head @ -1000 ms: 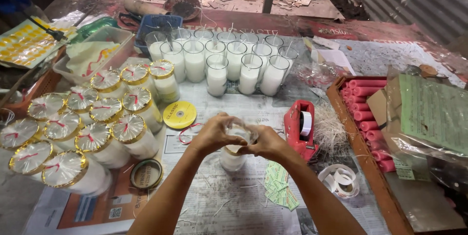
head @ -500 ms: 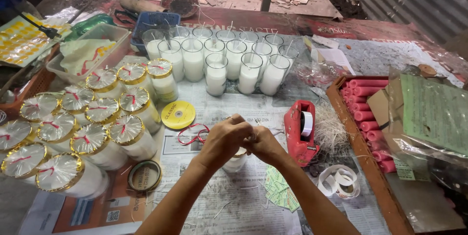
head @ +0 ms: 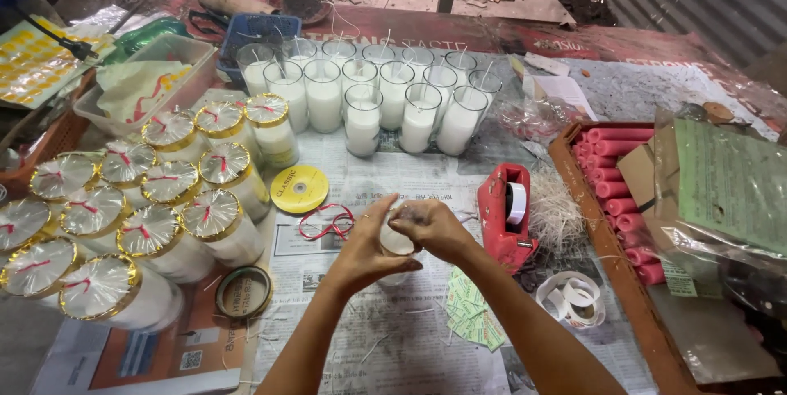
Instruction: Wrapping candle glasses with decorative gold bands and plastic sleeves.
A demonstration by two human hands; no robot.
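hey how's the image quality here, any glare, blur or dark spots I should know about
Head view: soft, even light and sharp focus on the glass candle held between the left hand and right hand; bright glare on the foil-wrapped candles at left; the plastic bags at right fall into shadow; edges bend slightly with wide-angle distortion.

Yellow sticker sheet [head: 33, 63] far left; round yellow label disc [head: 299, 189] on the newspaper at centre; pale green slips [head: 474, 319] near centre; green-printed plastic-wrapped packet [head: 721, 186] right; orange printed sheet [head: 156, 354] near left.
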